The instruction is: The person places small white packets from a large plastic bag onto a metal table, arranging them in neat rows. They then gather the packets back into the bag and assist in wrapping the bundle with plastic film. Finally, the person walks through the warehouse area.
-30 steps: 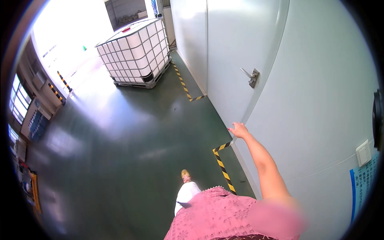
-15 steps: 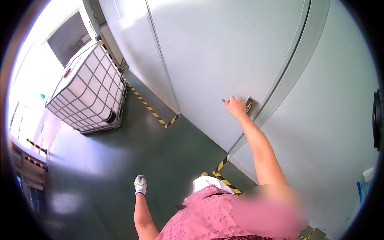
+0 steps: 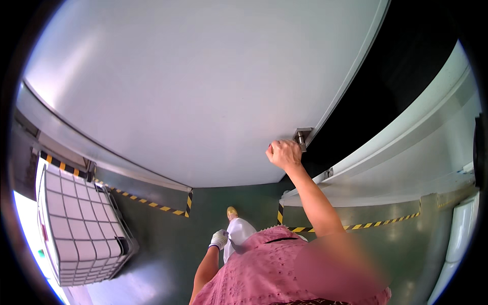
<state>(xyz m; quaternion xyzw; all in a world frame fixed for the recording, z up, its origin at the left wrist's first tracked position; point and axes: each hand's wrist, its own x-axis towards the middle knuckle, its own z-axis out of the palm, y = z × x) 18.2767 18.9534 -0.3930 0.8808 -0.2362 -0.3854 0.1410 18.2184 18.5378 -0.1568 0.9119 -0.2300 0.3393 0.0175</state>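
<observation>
A large pale grey door (image 3: 203, 91) stands ajar in front of me, with a dark gap along its right edge. My right hand (image 3: 284, 153) is bare and closed around the metal door handle (image 3: 302, 136) near that edge; the fingers hide much of the lever. My left hand (image 3: 219, 239) wears a white knitted glove and hangs low beside my white trousers (image 3: 240, 234). Its fingers are curled, and whatever may be inside them is hidden.
A white caged liquid tank (image 3: 84, 229) stands on the green floor at left. Yellow-black tape (image 3: 152, 203) marks the floor by the door and wall. Right of the dark opening (image 3: 386, 96) runs the door frame with a metal strike plate (image 3: 329, 173).
The door has gone from closed to ajar, opening a dark gap at its right. My right hand moved with the handle. My left hand came nearer my body, and my view turned.
</observation>
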